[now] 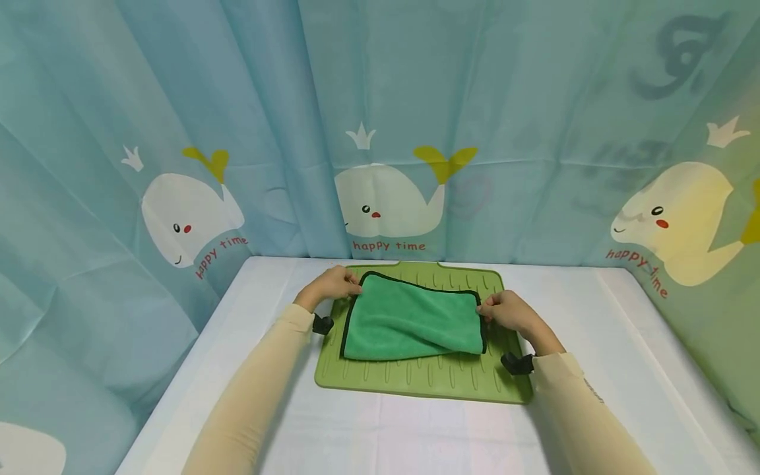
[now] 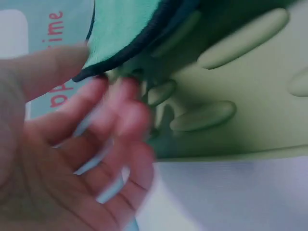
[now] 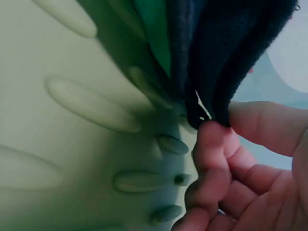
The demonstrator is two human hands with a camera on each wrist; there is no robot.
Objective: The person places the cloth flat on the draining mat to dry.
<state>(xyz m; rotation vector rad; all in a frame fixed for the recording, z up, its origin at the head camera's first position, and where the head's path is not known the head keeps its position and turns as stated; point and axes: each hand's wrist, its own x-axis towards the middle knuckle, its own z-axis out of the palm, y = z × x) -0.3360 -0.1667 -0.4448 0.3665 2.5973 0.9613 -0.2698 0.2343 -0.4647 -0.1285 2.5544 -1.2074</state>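
A green cloth [image 1: 415, 320] with black edging lies spread over a ridged olive-green mat [image 1: 424, 388], with a few soft wrinkles towards its front right. At its back left corner, my left hand [image 1: 337, 282] pinches the edging between thumb and fingertips. The left wrist view shows that corner [image 2: 103, 62] lifted off the mat, the other fingers loosely bent below it. My right hand [image 1: 507, 310] pinches the back right corner; in the right wrist view, layers of dark edging [image 3: 207, 62] come together at the thumb and index finger.
The mat lies on a white-covered table [image 1: 415, 435] near its back edge. Light blue curtains [image 1: 516, 99] printed with whales surround the table at the back and sides. A black wrist mount [image 1: 322, 324] sits at the left wrist, another [image 1: 516, 364] at the right.
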